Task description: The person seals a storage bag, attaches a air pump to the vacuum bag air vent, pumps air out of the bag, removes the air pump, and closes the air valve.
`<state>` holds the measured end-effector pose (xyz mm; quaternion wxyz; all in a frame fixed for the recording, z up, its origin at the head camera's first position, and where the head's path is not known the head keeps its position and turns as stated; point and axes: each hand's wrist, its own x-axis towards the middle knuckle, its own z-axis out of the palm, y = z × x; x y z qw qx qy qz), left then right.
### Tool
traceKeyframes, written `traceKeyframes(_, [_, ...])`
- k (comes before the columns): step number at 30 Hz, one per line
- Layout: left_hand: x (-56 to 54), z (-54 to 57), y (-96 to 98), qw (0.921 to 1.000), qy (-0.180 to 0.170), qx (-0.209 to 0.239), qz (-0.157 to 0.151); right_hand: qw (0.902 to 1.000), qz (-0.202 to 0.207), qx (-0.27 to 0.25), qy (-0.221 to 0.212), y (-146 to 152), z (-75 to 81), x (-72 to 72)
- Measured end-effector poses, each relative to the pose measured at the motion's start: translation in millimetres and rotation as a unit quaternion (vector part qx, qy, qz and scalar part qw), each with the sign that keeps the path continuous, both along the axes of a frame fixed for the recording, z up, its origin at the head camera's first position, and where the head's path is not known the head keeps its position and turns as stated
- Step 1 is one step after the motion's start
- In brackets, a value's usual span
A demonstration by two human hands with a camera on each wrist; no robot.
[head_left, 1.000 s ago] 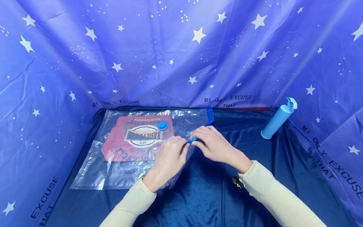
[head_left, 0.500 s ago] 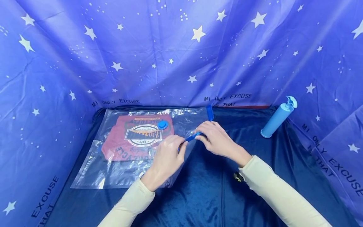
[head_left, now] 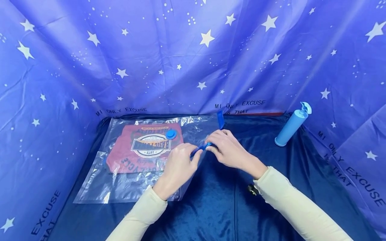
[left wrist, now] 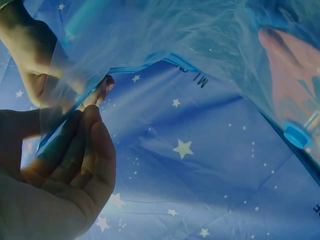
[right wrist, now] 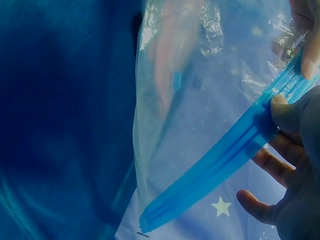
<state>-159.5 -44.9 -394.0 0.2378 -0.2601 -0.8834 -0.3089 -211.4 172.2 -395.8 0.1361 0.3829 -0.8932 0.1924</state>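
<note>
A clear vacuum storage bag lies at the left of the cloth-covered table, with a folded pink garment inside and a round blue valve on top. Along its right side runs a blue zip seal, raised toward the hands. My left hand pinches the seal between thumb and fingers. Slightly farther up it, my right hand pinches the same strip, its thumb pressed on the blue plastic. A short stretch of seal shows between the hands. Both hands appear close together in the left wrist view.
A light-blue hand pump stands tilted at the back right. Dark blue velvety cloth covers the table. Purple star-print curtains close in the back and sides. A small dark object shows beside the right sleeve.
The hands have moved slightly apart, the right one away along the seal, so more blue strip shows between them. Both still pinch it. The head view has shifted a little.
</note>
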Motion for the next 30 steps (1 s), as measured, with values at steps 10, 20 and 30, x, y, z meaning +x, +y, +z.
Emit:
traceKeyframes(10, [-1.4, -1.3, 1.4, 0.9991, 0.030, -0.025, 0.016, 0.9998, 0.007, 0.005, 0.018, 0.8, -2.5, -1.9])
traceKeyframes(20, [-0.4, -1.9, 1.4, 0.9976, 0.054, -0.034, 0.026, 0.9985, 0.015, 0.001, 0.053, -2.3, -4.0, -5.9])
traceKeyframes(30, [0.2, -3.9, 0.6, 0.9976, 0.063, -0.024, 0.016, 0.9994, -0.020, 0.004, 0.028, 2.8, -14.5, -22.2])
